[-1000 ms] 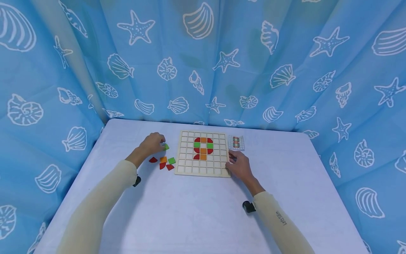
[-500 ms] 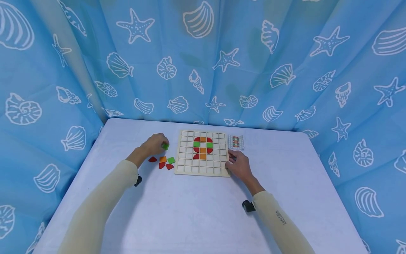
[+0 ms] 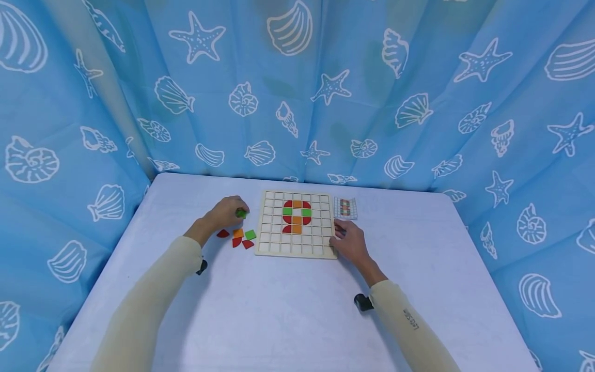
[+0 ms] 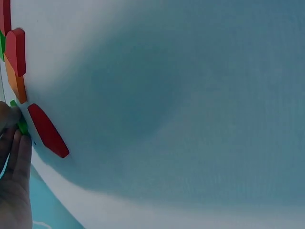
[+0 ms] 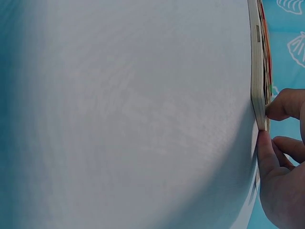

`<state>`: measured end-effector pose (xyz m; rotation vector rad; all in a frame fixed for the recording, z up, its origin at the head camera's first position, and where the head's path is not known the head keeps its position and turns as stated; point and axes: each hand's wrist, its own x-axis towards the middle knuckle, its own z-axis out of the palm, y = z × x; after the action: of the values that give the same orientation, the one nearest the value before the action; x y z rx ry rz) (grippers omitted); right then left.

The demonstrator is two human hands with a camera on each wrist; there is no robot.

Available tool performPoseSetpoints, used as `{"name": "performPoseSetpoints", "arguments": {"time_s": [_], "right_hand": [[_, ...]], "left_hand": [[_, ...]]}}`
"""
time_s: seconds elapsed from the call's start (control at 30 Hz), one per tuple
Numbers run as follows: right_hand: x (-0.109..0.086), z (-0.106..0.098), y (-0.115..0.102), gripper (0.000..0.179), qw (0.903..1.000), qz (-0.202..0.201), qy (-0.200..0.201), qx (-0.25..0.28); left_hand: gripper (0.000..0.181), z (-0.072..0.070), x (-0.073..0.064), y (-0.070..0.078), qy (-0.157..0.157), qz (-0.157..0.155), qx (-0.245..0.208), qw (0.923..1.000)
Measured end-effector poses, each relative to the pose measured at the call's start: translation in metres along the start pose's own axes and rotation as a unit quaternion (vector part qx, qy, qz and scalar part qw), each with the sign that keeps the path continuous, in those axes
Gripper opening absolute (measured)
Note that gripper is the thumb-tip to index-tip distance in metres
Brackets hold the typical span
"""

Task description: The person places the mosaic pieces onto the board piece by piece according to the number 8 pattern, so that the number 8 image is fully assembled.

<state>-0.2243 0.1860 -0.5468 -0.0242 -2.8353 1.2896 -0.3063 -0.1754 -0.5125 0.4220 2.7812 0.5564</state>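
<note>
My left hand pinches a green tile between thumb and fingers, just left of the wooden grid board. In the left wrist view, fingertips and thumb meet on this green tile, beside a red quarter-round tile. Red, orange and green tiles form a figure in the board's middle cells. My right hand holds the board's right edge near its front corner. In the right wrist view, the thumb touches the board's rim on top, with a finger against its side.
Loose tiles lie left of the board: an orange square, a green square and several red quarter-rounds. A small pattern card lies beyond the right hand. A blue shell-print curtain surrounds the white table.
The green tile in my left hand has turned and now sits further in between the fingers. That hand has shifted very slightly to the right. My right hand stays at the board's edge.
</note>
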Motion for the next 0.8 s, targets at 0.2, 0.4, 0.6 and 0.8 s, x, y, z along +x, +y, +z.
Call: {"name": "performPoseSetpoints", "arguments": {"time_s": [0.2,0.4,0.6,0.8], "right_hand": [[0.000,0.000,0.000,0.057,1.0000,0.001,0.003,-0.003],[0.000,0.001,0.001,0.058,1.0000,0.002,-0.001,-0.001],[0.002,0.001,0.002,0.058,1.0000,0.006,0.002,0.004],[0.001,0.001,0.001,0.058,1.0000,0.007,0.001,0.005]], "left_hand": [[0.040,0.000,0.001,0.002,0.000,-0.019,-0.017,0.9997],[0.042,-0.001,-0.003,0.011,-0.002,-0.009,-0.016,0.9998],[0.041,0.002,-0.009,0.030,0.014,0.032,-0.037,0.9987],[0.038,0.011,-0.012,0.048,0.002,0.083,-0.035,0.9959]]}}
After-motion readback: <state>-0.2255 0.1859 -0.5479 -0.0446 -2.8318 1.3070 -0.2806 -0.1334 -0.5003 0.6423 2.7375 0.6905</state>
